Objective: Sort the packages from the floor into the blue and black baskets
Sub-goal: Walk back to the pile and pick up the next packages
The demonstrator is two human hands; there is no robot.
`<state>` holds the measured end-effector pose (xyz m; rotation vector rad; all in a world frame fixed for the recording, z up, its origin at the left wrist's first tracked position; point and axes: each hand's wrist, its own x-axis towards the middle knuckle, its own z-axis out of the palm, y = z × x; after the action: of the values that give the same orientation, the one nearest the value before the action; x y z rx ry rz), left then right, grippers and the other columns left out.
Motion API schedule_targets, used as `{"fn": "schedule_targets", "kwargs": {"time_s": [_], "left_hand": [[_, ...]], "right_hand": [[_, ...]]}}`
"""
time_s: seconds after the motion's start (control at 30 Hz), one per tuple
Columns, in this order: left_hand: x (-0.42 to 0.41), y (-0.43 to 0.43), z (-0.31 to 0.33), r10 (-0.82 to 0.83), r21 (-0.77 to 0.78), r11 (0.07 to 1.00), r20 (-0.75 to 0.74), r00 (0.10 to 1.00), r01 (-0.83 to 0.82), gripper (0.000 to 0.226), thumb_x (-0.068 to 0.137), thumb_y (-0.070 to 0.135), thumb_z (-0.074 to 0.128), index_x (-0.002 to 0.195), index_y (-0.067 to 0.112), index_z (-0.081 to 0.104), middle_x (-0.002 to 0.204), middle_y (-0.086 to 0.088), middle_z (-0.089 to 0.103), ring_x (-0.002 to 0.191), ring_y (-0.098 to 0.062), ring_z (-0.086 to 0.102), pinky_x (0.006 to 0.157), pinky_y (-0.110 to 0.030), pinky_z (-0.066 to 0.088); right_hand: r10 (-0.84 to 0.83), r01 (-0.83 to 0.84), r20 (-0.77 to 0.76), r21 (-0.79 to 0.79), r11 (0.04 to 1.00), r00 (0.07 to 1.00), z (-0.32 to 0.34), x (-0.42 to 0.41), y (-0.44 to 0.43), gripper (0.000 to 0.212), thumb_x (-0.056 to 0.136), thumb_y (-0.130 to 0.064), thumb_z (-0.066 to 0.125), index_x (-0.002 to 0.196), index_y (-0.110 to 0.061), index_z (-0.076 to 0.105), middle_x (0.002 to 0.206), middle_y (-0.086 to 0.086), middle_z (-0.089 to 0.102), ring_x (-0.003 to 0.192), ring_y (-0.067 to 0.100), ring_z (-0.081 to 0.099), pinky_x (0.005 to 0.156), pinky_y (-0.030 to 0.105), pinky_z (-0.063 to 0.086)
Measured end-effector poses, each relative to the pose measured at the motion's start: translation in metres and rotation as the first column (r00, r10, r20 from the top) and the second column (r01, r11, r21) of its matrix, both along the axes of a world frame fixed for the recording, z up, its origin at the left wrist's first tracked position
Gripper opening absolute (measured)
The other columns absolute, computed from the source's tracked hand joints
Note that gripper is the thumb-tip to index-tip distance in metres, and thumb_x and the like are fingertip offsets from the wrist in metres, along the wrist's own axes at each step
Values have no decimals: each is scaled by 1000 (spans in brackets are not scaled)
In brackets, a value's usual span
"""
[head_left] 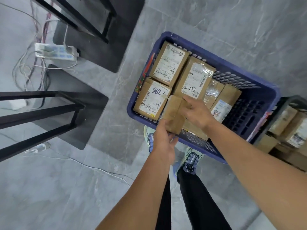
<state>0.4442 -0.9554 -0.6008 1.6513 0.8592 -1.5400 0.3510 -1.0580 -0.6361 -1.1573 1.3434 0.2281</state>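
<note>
- Two hands hold the plain brown package (174,113) above the near-left corner of the blue basket (221,61). Our left hand (163,143) grips its near end and our right hand (197,113) curls over its far edge.
- Several labelled packages already crowd that corner. The one marked "186" (152,100) sits just at 9 o'clock of ours, and the one marked "100291" (193,78) at 12 o'clock.
- We judge the gap tight: lowered askew, our package could catch on a neighbour and end up tilted on the rim.
- If one hand lets go early, the package may tip out at 6 o'clock towards our shoe (191,161).
- The face we see carries no label, so we could sort it wrongly. The black basket (285,101) stands just beside the blue one at 3 o'clock.
- A power strip (54,52) with loose cables (29,72) lies at 10 o'clock, and black frame legs (41,112) stand at 9 o'clock. Both are well apart from the baskets, but we could trip if we step left.
</note>
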Motion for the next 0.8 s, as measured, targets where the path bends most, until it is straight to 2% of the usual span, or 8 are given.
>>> {"fn": "schedule_targets", "kwargs": {"time_s": [0.07, 0.2, 0.3, 0.4, 0.57, 0.67, 0.73, 0.8], "left_hand": [[1, -4, -5, 4, 32, 999, 9, 1000, -4, 16, 100, 30, 59, 103, 17, 66, 97, -6, 64, 91, -22, 59, 93, -36, 50], [3, -7, -14, 1, 59, 998, -14, 1000, 0, 26, 99, 33, 59, 118, 17, 62, 109, -9, 64, 102, -25, 61, 96, -36, 52], [4, -9, -19, -2, 78, 997, -16, 1000, 3, 17, 99, 31, 60, 108, 17, 61, 106, -10, 64, 102, -25, 61, 103, -38, 53], [6, -7, -22, 16, 80, 997, -13, 1000, -15, 16, 100, 30, 60, 106, 15, 61, 106, -11, 63, 103, -25, 61, 104, -41, 55], [7, -5, -26, -1, 49, 999, -61, 998, 4, 22, 98, 30, 62, 110, 12, 65, 112, -14, 63, 102, -27, 60, 94, -38, 57], [11, -11, -27, -21, 50, 998, -67, 998, 24, 25, 96, 31, 62, 111, 12, 67, 117, -15, 65, 99, -28, 61, 83, -35, 57], [13, -17, -30, -20, 57, 998, -81, 997, 25, 22, 95, 30, 61, 107, 12, 67, 112, -15, 66, 97, -29, 61, 86, -35, 57], [14, -23, -34, -12, 71, 997, -76, 997, 17, 26, 94, 30, 60, 110, 10, 67, 107, -15, 66, 99, -30, 62, 96, -39, 57]], "right_hand": [[2, 0, -49, 34, 999, 999, -9, 3, 1, 66, 87, -39, 62, 152, -43, 49, 150, -4, 57, 135, 19, 54, 116, 42, 45], [29, -28, -117, 14, 1000, 993, -15, 7, 4, 62, 93, -29, 52, 153, -46, 46, 152, -3, 53, 134, 24, 52, 114, 44, 45], [78, -79, -178, 0, 997, 981, -21, 5, 5, 60, 99, -28, 50, 156, -45, 41, 156, -4, 51, 139, 24, 49, 115, 42, 42], [144, -148, -245, 3, 989, 959, -25, 8, 0, 58, 99, -37, 50, 156, -43, 43, 156, -2, 51, 141, 28, 46, 116, 45, 42], [245, -247, -308, 32, 968, 919, -25, 10, -13, 53, 99, -40, 50, 152, -35, 50, 140, 3, 63, 127, 30, 57, 107, 45, 49], [244, -240, -286, 48, 969, 927, -22, 14, -14, 52, 98, -41, 49, 151, -44, 48, 142, -1, 60, 124, 29, 59, 104, 48, 53], [203, -195, -256, 54, 979, 945, -22, 17, -11, 57, 93, -43, 49, 148, -54, 44, 140, -4, 60, 119, 27, 62, 99, 49, 56], [177, -164, -252, 72, 984, 952, -26, 16, -7, 64, 89, -44, 51, 152, -50, 39, 133, -3, 62, 111, 27, 64, 93, 50, 59]]}}
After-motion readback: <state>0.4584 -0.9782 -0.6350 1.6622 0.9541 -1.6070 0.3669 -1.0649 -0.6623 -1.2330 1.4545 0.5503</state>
